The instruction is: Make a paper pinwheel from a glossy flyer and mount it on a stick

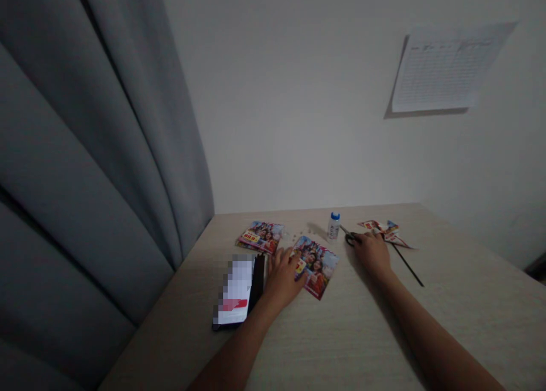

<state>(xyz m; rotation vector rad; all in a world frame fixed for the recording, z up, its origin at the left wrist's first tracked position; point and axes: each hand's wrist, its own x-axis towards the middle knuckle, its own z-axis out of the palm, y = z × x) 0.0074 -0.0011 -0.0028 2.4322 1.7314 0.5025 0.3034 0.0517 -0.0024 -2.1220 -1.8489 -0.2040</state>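
My left hand [285, 272] lies with its fingers spread on the left edge of a colourful printed flyer [319, 266], which rests flat and slightly turned. My right hand [373, 254] is closed on the black handles of a pair of scissors [350, 237]; the blades point towards a small white bottle with a blue cap [334, 227]. Just beyond my right hand lies a paper pinwheel [394, 235] folded from similar printed paper, with a thin dark stick [408, 266] leading from it towards me. My right fingertips are partly hidden.
A stack of the same flyers [261, 235] lies at the back left. In front of it is a phone [234, 297], beside several black sticks [257, 277]. Small pale bits [301, 233] lie between stack and bottle. A grey curtain [106, 123] borders the table [341, 345] on the left.
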